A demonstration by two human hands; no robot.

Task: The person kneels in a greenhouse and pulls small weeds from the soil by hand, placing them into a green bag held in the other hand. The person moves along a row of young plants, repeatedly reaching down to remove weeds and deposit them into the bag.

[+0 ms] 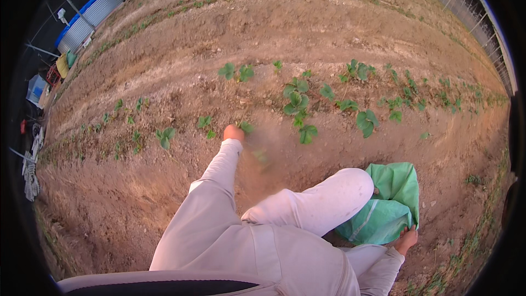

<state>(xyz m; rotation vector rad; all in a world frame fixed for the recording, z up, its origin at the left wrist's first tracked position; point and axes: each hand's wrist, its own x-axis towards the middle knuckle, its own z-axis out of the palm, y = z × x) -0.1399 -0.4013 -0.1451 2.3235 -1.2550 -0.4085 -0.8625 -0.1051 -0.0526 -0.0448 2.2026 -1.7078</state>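
Note:
My left hand (233, 132) reaches down to the soil bed, right beside a small strawberry plant (246, 127) with a thin stem. Its fingers are hidden behind the back of the hand, so whether they grip the stem does not show. Low on the right, my right hand (407, 239) pinches the rim of a green woven plastic bag (376, 222). The bag lies on the ground against my bent knee with its mouth spread apart. Just below the left hand, a blurred patch of green (261, 157) hangs over the soil.
Larger strawberry plants (296, 100) grow to the right of my left hand, and a leafy seedling (165, 136) stands to its left. More soil ridges run across the far side. A corrugated metal tank (92, 14) with a blue rim stands at the upper left.

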